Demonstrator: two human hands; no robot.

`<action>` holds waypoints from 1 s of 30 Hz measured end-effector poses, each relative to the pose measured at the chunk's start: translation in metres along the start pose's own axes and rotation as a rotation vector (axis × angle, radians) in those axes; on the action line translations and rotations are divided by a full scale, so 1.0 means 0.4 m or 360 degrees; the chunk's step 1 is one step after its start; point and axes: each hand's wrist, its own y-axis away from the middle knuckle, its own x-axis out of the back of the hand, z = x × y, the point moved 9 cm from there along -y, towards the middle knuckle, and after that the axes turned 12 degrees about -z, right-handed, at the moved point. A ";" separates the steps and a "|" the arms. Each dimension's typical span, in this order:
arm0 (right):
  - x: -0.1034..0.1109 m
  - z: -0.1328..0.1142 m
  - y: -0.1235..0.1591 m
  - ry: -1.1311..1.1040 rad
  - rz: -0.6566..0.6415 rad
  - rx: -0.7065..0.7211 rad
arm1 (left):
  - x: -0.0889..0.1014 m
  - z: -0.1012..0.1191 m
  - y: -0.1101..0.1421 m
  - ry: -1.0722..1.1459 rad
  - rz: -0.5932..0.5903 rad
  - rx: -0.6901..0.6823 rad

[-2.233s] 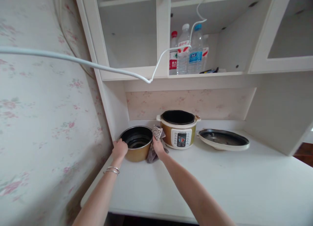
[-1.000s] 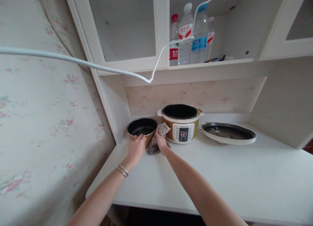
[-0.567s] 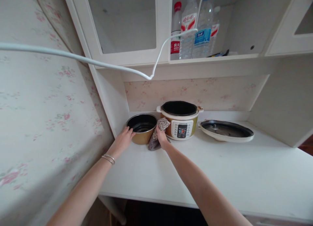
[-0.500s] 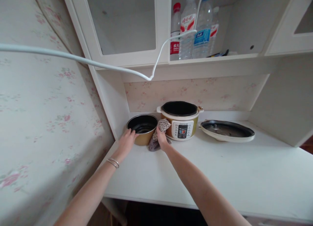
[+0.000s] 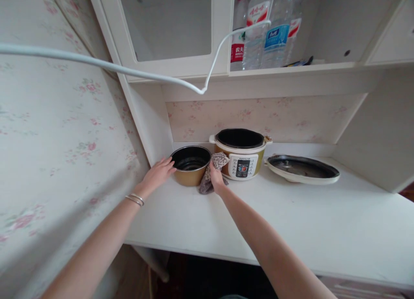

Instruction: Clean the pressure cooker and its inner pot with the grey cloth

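A gold inner pot (image 5: 189,177) with a dark interior stands upright at the left of the white desk. At its left rim is my left hand (image 5: 159,171), fingers stretched out; I cannot tell whether the fingertips touch the pot. My right hand (image 5: 216,174) grips a brown patterned cloth (image 5: 207,183) between the inner pot and the cooker. The cloth's upper part lies against the side of the gold and white electric cooker (image 5: 259,161), which stands without its lid. Right of the cooker, the lid (image 5: 302,168) rests with its dark inner side up.
The white desk (image 5: 291,230) runs below a cabinet whose open shelf holds several plastic bottles (image 5: 276,38). A white cable (image 5: 155,77) crosses the view in front of the cabinet. Flowered wallpaper (image 5: 80,118) covers the wall at left.
My left hand has moved left along the inner pot, from its front rim to its left side. My right hand keeps its grip on the cloth. The view has tilted down slightly.
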 end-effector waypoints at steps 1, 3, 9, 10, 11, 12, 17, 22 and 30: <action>0.000 0.004 0.003 0.0002 0.0020 -0.0031 | -0.013 -0.020 -0.002 0.0003 -0.0059 0.0014; -0.001 0.013 0.012 0.0004 0.0047 -0.0091 | -0.029 -0.028 -0.003 0.0025 -0.0072 0.0069; 0.000 0.014 0.031 0.0017 0.0061 -0.0129 | -0.039 0.129 0.007 0.0076 0.0197 0.0191; 0.003 0.010 0.032 0.0023 0.0059 -0.0126 | -0.042 0.160 0.007 0.0099 0.0203 0.0152; 0.005 0.006 0.033 0.0029 0.0054 -0.0124 | -0.045 0.187 0.006 0.0129 0.0192 0.0081; 0.007 0.002 0.034 0.0034 0.0045 -0.0123 | -0.047 0.207 0.004 0.0164 0.0170 -0.0017; 0.009 -0.013 0.030 0.0040 -0.0032 -0.0129 | -0.012 0.108 -0.011 0.0266 0.0178 -0.0225; -0.002 -0.014 0.024 0.0038 -0.0059 -0.0143 | -0.036 -0.041 -0.041 0.0133 -0.0017 -0.0050; -0.030 -0.015 0.058 0.0026 0.0002 -0.0112 | -0.046 0.167 -0.010 0.0061 0.0162 0.0014</action>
